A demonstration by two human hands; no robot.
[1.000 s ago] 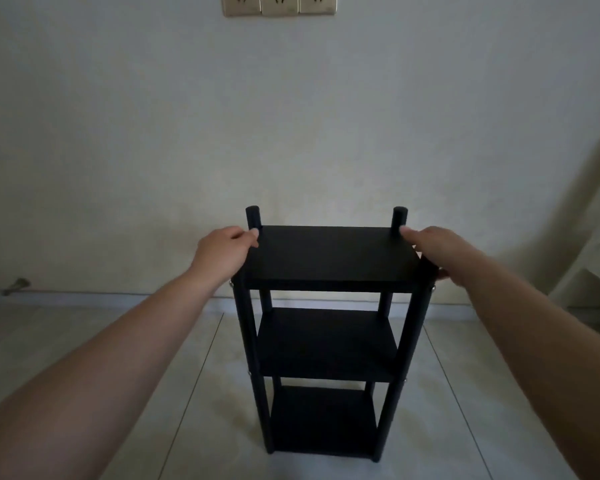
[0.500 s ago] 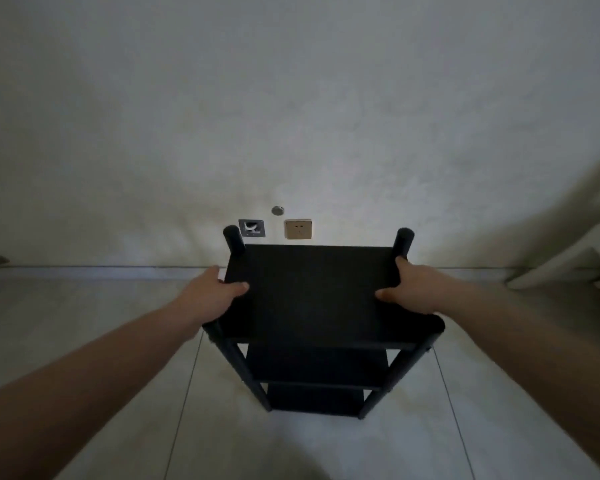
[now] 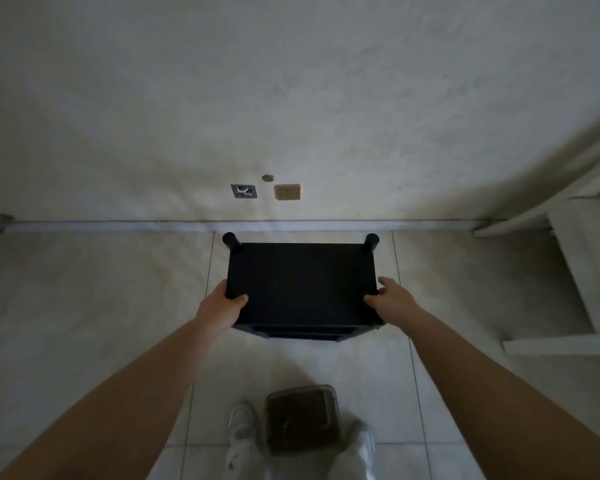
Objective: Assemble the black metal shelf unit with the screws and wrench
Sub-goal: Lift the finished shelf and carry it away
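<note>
Left hand (image 3: pixel 222 308) and right hand (image 3: pixel 392 301) clasped shelf unit's (image 3: pixel 302 285) top side edges, likely steadying it on floor (image 3: pixel 118 323).

At frame centre, the left hand (image 3: pixel 222 308) and right hand (image 3: pixel 394 299) grip opposite edges of the black shelf unit (image 3: pixel 302 285) standing on the tiled floor (image 3: pixel 118 306).

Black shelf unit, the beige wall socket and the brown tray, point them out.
Black shelf unit (image 3: pixel 302 282), head view, middle of top panel.
Beige wall socket (image 3: pixel 287 192), head view, faceplate centre.
Brown tray (image 3: pixel 300 419), head view, inner floor.
</note>
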